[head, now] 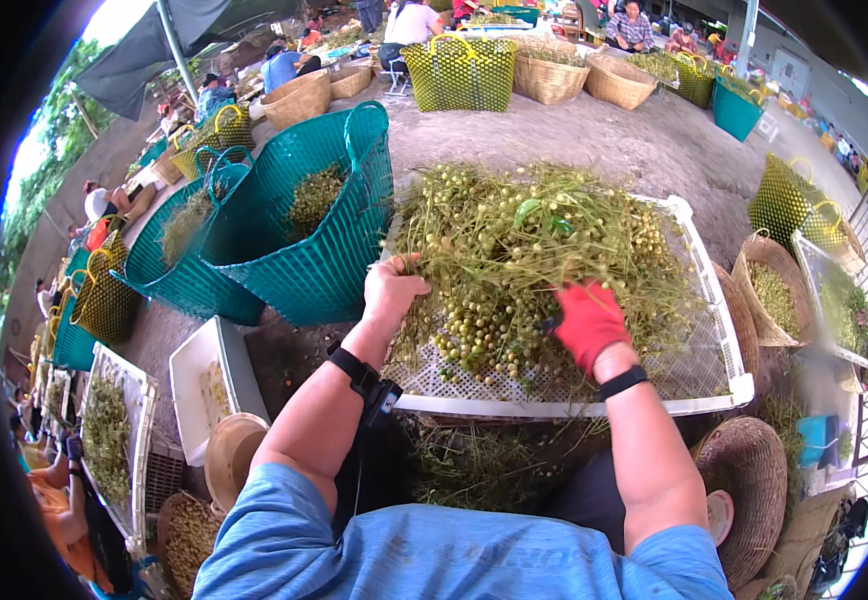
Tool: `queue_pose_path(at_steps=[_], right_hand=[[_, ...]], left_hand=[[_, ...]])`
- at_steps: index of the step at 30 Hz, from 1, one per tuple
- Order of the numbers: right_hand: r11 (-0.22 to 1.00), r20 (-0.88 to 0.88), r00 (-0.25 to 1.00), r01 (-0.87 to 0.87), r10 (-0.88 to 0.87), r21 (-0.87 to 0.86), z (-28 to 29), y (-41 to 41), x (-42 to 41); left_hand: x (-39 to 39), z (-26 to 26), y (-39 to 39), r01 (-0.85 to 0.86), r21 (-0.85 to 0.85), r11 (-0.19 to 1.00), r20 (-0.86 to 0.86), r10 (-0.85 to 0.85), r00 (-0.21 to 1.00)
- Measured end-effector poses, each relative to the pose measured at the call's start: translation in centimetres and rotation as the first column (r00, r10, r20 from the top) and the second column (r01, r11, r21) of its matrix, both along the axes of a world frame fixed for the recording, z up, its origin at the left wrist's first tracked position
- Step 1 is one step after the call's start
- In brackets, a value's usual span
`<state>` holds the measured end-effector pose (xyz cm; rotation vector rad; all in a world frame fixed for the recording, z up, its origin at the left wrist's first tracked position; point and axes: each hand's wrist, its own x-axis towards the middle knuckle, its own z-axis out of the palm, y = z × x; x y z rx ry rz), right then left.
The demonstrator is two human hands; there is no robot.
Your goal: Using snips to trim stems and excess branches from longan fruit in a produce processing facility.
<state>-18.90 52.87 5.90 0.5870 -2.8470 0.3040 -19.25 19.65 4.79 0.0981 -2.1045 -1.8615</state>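
Observation:
A heap of thin green stems with small round yellow-green fruits (494, 247) covers much of a white perforated plastic tray (674, 409) before me. At the heap's left edge, my bare left hand (395, 289) has its thumb and fingers closed on some stems. My right hand (591, 322), in a red glove, reaches into the front right of the heap; its fingertips are partly hidden, with something small and dark beside them, and I cannot tell whether it grips anything. Loose fruits (471, 349) lie on the mesh between my hands.
Large teal woven baskets (299, 270) stand close on the left, beside a white foam box (205, 390). A wicker basket of fruits (775, 300) is at right, a woven hat (745, 495) at lower right. Yellow-black baskets (460, 75) and several seated people are farther off.

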Motion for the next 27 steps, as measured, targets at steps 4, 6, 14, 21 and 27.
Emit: queue_pose_path(at_steps=[4, 6, 14, 21, 27], right_hand=[[0.959, 0.034, 0.971, 0.239, -0.236, -0.151, 0.4, 4.2, -2.5], [0.911, 0.153, 0.94, 0.335, -0.305, -0.241, 0.9, 5.3, -2.6], [0.844, 0.308, 0.926, 0.338, -0.219, -0.416, 6.9, 2.9, 0.4], [0.14, 0.388, 0.754, 0.374, 0.531, -0.917, 10.5, -3.0, 2.9], [0.096, -0.065, 0.868, -0.128, 0.492, -0.987, 8.1, -10.7, 2.8]], left_hand=[[0.9, -3.0, -1.5, 0.141, -0.262, 0.955, 0.401, -0.025, 0.916], [0.9, -3.4, -1.8, 0.181, -0.214, 0.96, 0.378, -0.09, 0.921], [2.3, 2.7, -1.5, -0.036, -0.284, 0.958, 0.134, 0.076, 0.988], [3.6, 7.3, 0.2, 0.047, 0.188, 0.981, -0.022, -0.044, 0.999], [3.9, 8.8, 2.6, 0.142, 0.222, 0.965, -0.048, -0.134, 0.99]])
